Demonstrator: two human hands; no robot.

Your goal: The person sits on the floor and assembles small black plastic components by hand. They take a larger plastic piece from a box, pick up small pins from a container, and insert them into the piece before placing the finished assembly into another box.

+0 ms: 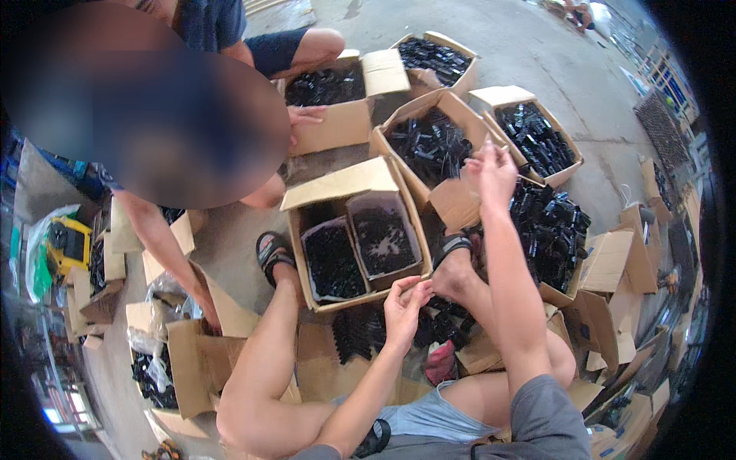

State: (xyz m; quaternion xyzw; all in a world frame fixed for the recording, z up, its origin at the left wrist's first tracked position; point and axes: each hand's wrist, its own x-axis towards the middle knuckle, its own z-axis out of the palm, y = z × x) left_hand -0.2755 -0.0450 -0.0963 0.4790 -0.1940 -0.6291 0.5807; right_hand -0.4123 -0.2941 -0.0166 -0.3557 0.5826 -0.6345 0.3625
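Observation:
My left hand (405, 314) is by the near right corner of an open cardboard box (346, 304), its fingers pinched together. Whatever it may hold is too small to make out. Inside that box, two lined compartments hold small black pieces (332, 261). Farther out to the right, my right hand (494, 170) is raised with its fingertips closed, beside the rim of a second box (460, 110) full of black plastic parts (429, 146). Anything between those fingertips cannot be made out.
More boxes of black parts (534, 138) stand around, with a heap of black parts (548, 230) at right. Dark pieces (360, 333) lie between my legs near a red item (441, 360). Opposite left, another person's arm (172, 253) reaches into a box.

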